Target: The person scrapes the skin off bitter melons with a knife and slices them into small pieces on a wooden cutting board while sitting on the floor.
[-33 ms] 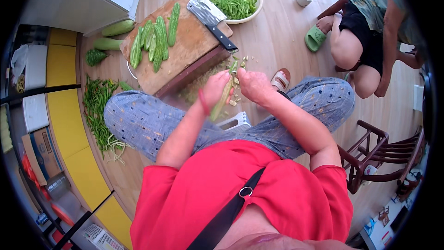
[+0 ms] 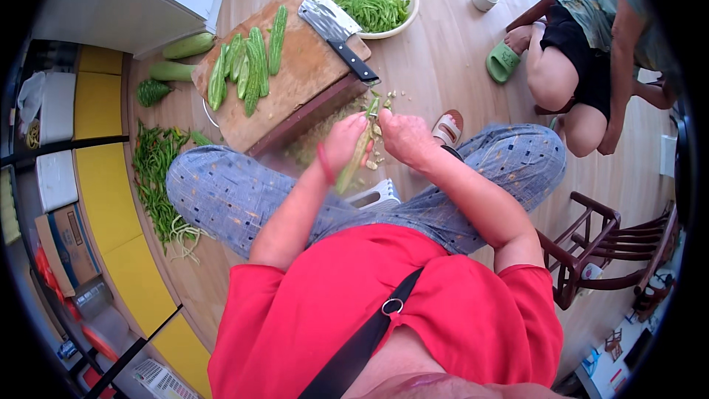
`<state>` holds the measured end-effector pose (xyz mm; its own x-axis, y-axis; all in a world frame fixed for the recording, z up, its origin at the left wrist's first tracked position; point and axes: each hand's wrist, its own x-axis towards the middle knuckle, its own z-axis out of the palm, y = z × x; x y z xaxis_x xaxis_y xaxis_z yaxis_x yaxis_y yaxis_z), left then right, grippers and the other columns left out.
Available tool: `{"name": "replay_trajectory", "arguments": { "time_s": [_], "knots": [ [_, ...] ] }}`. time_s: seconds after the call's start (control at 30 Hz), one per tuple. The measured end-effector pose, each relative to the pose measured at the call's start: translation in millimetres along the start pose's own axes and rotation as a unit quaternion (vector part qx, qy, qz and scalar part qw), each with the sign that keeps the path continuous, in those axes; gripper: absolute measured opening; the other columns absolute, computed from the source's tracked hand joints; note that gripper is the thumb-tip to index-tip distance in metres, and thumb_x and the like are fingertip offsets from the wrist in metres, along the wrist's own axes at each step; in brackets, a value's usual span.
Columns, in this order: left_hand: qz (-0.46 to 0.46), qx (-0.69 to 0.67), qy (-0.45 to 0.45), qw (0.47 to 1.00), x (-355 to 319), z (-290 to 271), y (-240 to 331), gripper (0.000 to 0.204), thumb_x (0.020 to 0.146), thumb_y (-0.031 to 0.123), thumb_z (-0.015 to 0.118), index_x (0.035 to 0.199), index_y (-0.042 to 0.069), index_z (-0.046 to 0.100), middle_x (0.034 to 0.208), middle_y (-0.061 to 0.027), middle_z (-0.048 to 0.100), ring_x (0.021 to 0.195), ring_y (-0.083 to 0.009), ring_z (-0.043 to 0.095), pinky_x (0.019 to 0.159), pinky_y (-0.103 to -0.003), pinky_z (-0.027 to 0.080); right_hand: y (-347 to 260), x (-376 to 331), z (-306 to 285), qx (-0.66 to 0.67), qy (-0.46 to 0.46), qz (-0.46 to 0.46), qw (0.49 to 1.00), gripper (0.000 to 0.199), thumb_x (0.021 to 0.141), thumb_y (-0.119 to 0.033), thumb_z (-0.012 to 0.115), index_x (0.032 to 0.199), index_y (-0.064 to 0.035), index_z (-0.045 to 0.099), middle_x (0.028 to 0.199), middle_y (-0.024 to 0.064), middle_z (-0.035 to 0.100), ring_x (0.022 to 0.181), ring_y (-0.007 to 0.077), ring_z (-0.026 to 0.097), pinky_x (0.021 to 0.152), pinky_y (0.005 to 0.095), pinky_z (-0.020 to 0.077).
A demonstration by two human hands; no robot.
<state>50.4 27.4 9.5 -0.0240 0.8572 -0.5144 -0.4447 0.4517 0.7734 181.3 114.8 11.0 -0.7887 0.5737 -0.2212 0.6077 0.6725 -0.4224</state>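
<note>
Here my left hand (image 2: 341, 144) wraps the long, pale green halved bitter gourd (image 2: 356, 154), fingers curled shut round its middle, so the gourd runs from seven o'clock up to one o'clock through my palm, its top end poking out past my fingertips. My right hand (image 2: 405, 137) sits just beside it at three o'clock, fingers bent in and pressed against the gourd's upper part; whether they pinch anything small I cannot tell. Pale scraps of seed and pith (image 2: 378, 149) cling between the two hands.

At eleven o'clock from my hands lies the thick brown wooden chopping block (image 2: 310, 81), carrying green halved gourd strips (image 2: 247, 66) and a steel cleaver with a black handle (image 2: 336, 33). Beyond it, at twelve o'clock, stands a round cream bowl of cut green pieces (image 2: 373, 4). A heap of slim green stalks (image 2: 155, 170) lies on the floor at nine o'clock.

Far out at eight o'clock, by the yellow mat, rests a brown cardboard box with a blue printed panel (image 2: 65, 240), rectangular, its lettering too small to read.
</note>
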Motion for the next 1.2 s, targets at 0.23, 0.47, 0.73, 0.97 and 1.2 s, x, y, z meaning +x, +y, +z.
{"name": "replay_trajectory", "arguments": {
  "time_s": [0.23, 0.47, 0.73, 0.97, 1.2],
  "knots": [
    [0.007, -0.025, 0.047, 0.999, 11.8, -7.7, 0.8, 0.026, 0.090, 0.025, 0.035, 0.095, 0.005, 0.049, 0.061, -0.0051, 0.051, 0.040, -0.0117, 0.046, 0.037, -0.023, 0.038, -15.7, -15.9, -2.3, -0.004, -0.043, -0.049, 0.998, 0.012, 0.076, -0.012, 0.044, 0.084, -0.0035, 0.048, 0.069, 0.0174, 0.059, 0.067, 0.0329, 0.060, 0.059, 0.0432, 0.0461],
    [-0.011, 0.030, 0.000, 0.999, 11.1, -10.2, 11.7, 0.027, 0.090, 0.027, 0.033, 0.090, 0.005, 0.049, 0.062, -0.0075, 0.053, 0.039, -0.0126, 0.046, 0.037, -0.022, 0.038, 5.1, 16.4, -19.2, -0.026, 0.043, -0.006, 0.999, 0.011, 0.077, -0.010, 0.042, 0.080, -0.0021, 0.048, 0.070, 0.0172, 0.059, 0.066, 0.0341, 0.060, 0.058, 0.0428, 0.0461],
    [-0.019, 0.072, -0.014, 0.997, 15.5, -10.9, -6.1, 0.025, 0.088, 0.027, 0.034, 0.084, 0.007, 0.049, 0.059, -0.0050, 0.052, 0.041, -0.0123, 0.048, 0.036, -0.023, 0.039, 22.2, 15.3, 30.0, 0.041, 0.073, -0.040, 0.996, 0.008, 0.073, -0.010, 0.046, 0.077, -0.0034, 0.047, 0.061, 0.0165, 0.056, 0.057, 0.0325, 0.058, 0.048, 0.0435, 0.0448],
    [0.007, 0.100, -0.027, 0.995, 12.9, -1.5, -3.2, 0.028, 0.090, 0.027, 0.031, 0.090, 0.004, 0.048, 0.060, -0.0077, 0.051, 0.038, -0.0147, 0.047, 0.036, -0.025, 0.040, 15.1, 2.7, 0.2, 0.051, 0.064, -0.009, 0.997, 0.015, 0.074, -0.016, 0.046, 0.077, -0.0009, 0.050, 0.064, 0.0197, 0.058, 0.063, 0.0353, 0.059, 0.054, 0.0450, 0.0466],
    [0.004, 0.115, -0.026, 0.993, 13.9, -7.6, -0.4, 0.027, 0.089, 0.026, 0.031, 0.088, 0.004, 0.047, 0.059, -0.0083, 0.051, 0.038, -0.0162, 0.048, 0.036, -0.027, 0.041, 12.3, 10.1, 6.3, 0.056, 0.076, -0.022, 0.995, 0.015, 0.073, -0.015, 0.046, 0.075, -0.0009, 0.049, 0.062, 0.0198, 0.057, 0.061, 0.0363, 0.058, 0.053, 0.0457, 0.0459]
  ]
}}
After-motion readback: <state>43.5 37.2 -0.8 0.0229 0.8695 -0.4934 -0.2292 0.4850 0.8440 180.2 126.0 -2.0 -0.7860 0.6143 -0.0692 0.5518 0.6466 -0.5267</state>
